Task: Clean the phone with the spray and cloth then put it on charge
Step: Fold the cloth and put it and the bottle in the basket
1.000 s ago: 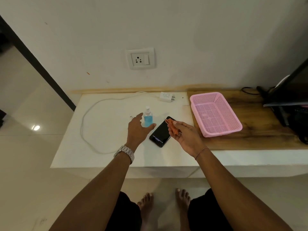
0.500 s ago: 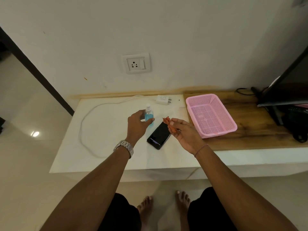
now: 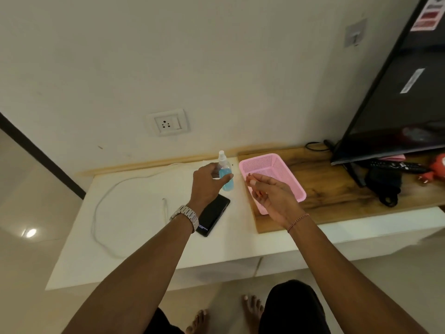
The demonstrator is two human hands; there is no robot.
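Left hand (image 3: 208, 183) grips the spray bottle (image 3: 225, 172), fingers and thumb wrapped round its blue-filled body, clear cap pointing up; bottle appears lifted above the white counter (image 3: 134, 227), though contact with the surface cannot be confirmed. A metal watch (image 3: 185, 216) sits on that wrist. Right hand (image 3: 272, 197) is held palm-up just beside the bottle, fingers curled inward over a small orange cloth (image 3: 258, 194), of which only slivers show between the fingertips. The two hands are near each other but apart. The phone (image 3: 213, 214) lies flat on the white counter, screen dark, partly hidden under the left wrist. A white cable (image 3: 108, 196) loops across the counter to the left, its loose end lying near the phone. A pink basket (image 3: 272, 179) sits behind the right hand on the wooden board (image 3: 337, 196). A wall socket (image 3: 167, 122) is set above the counter. A television (image 3: 404, 92) leans in at far right, with a remote (image 3: 395, 166) below its edge.
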